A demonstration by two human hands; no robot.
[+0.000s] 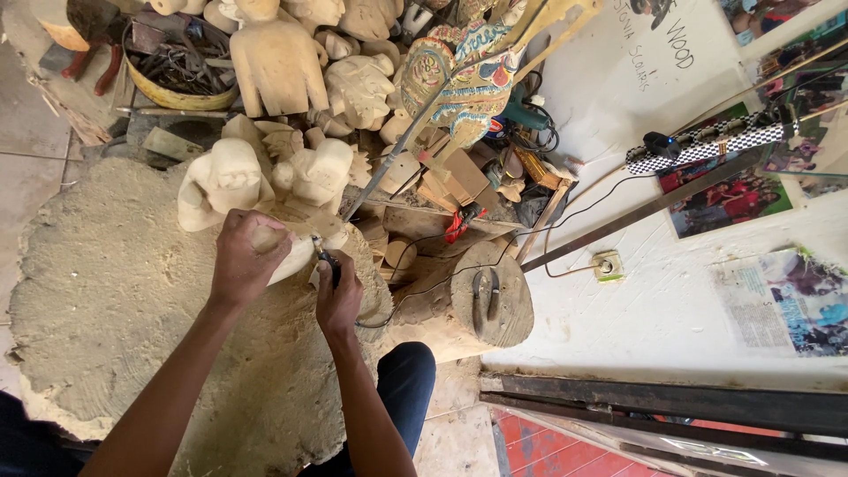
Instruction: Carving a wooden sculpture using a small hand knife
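My left hand [246, 258] grips a pale, unpainted wooden carving [299, 257] and presses it against a sawdust-covered work surface [106, 291]. My right hand [339, 291] holds a small dark rotary carving tool [325, 257] with its tip against the carving's right side. A thin black cable [415, 265] trails from the tool to the right. Two more unfinished carved figures [225, 181] stand just beyond the hands, touching the piece I hold.
Many pale carved figures [278, 62] are piled at the back. A yellow-rimmed bowl of metal tools [177, 62] sits far left. A painted puppet figure [468, 71] leans on sticks. A round wood log [486, 305] stands at right, with a wall socket [608, 265] and power strip [707, 146].
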